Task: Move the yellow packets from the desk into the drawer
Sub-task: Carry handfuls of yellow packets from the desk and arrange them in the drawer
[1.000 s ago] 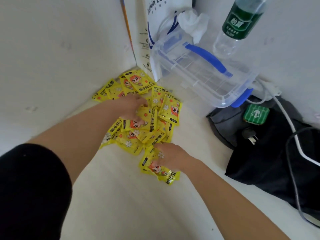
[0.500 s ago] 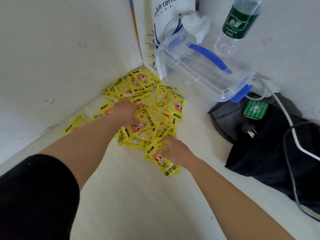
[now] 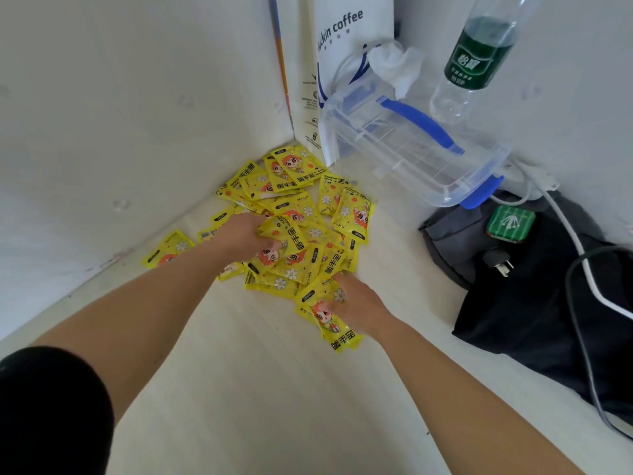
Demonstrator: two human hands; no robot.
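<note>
Several yellow packets point(image 3: 301, 214) with a cartoon figure lie heaped in the desk's far left corner against the white wall. My left hand point(image 3: 245, 236) is in the middle of the heap, fingers curled round a bunch of packets point(image 3: 287, 234). At the near right edge of the heap, my right hand point(image 3: 356, 303) grips a few more packets point(image 3: 334, 329), which stick out below its fingers. One packet point(image 3: 168, 248) lies apart at the left by the wall. No drawer is in view.
A clear plastic box with blue handle point(image 3: 407, 149) stands behind the heap, a white coffee bag point(image 3: 342, 46) and a water bottle point(image 3: 476, 60) beside it. Black cloth point(image 3: 534, 303) with a green case point(image 3: 510, 222), a plug and cables lies at the right. Pale desk point(image 3: 274, 389) near me.
Both hands have closed tighter on packets and drawn them together. The single packet at the left has come into view as the camera shifted.
</note>
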